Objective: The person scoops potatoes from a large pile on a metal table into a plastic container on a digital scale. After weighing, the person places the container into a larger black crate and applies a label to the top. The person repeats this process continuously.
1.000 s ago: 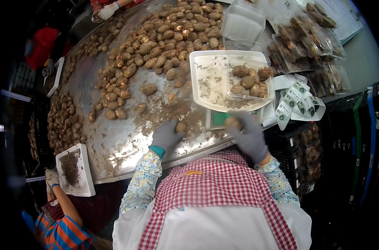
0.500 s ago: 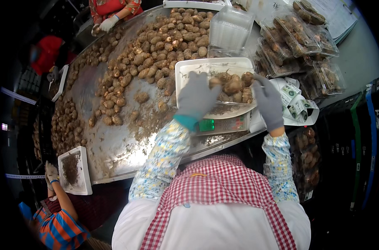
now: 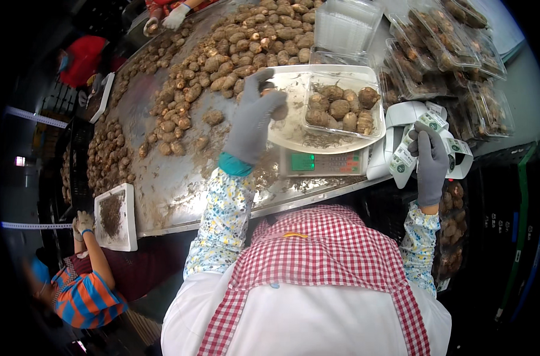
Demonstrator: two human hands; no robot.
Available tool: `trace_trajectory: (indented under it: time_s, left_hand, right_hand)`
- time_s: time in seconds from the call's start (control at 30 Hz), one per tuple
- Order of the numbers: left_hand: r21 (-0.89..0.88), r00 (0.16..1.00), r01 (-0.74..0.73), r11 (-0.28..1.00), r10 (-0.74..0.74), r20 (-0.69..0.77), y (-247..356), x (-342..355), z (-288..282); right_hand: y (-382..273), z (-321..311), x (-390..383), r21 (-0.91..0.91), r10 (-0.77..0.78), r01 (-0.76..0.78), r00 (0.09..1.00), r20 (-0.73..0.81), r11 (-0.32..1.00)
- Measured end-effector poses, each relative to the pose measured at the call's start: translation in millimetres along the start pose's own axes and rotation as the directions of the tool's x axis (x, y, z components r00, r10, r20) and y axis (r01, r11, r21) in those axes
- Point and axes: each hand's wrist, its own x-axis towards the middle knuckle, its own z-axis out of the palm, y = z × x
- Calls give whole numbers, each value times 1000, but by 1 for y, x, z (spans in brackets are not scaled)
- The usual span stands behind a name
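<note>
Head view: the gloved left hand (image 3: pixel 249 124) grasps a brown tuber (image 3: pixel 279 112), partly hidden by the thumb, at the left end of the white pan (image 3: pixel 293 141). The gloved right hand (image 3: pixel 430 160) is at the label strip (image 3: pixel 401 161), fingers bent; whether it grips the strip cannot be determined. The clear container (image 3: pixel 341 78), holding tubers, sits in the pan above the scale (image 3: pixel 326 164). A tuber pile (image 3: pixel 246 47) covers part of the worktop (image 3: pixel 163 184).

Tubers (image 3: pixel 340 109) in box (image 3: pixel 340 130) on tray (image 3: pixel 289 132)

A brown tuber (image 3: pixel 279 111), partly hidden, sits in the left hand (image 3: pixel 249 121). Between the hands lies a clear, open tray (image 3: pixel 341 132) of rough tubers (image 3: pixel 339 109); a white label strip (image 3: pixel 401 161) curls beside the right hand (image 3: pixel 428 163).
</note>
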Motion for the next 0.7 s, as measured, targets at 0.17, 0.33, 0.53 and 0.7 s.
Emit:
trace_trajectory:
  time_s: [0.17,0.33,0.53,0.7]
  left_hand:
    - [221,995,-55,974,35,94,5,14,26]
    - [579,948,-292,761,148,283,-10,36,69]
    - [694,937,-336,637,300,178,-23,48,43]
    - [660,956,-82,747,246,-159,-21,7,-49]
  right_hand:
    - [6,3,-1,56,-19,16,998,54,998]
    - [4,19,-8,51,4,-10,992,127,999]
    - [2,16,-13,18,-72,70,984,164,997]
    - [-5,22,-25,1,95,-95,995,-38,995]
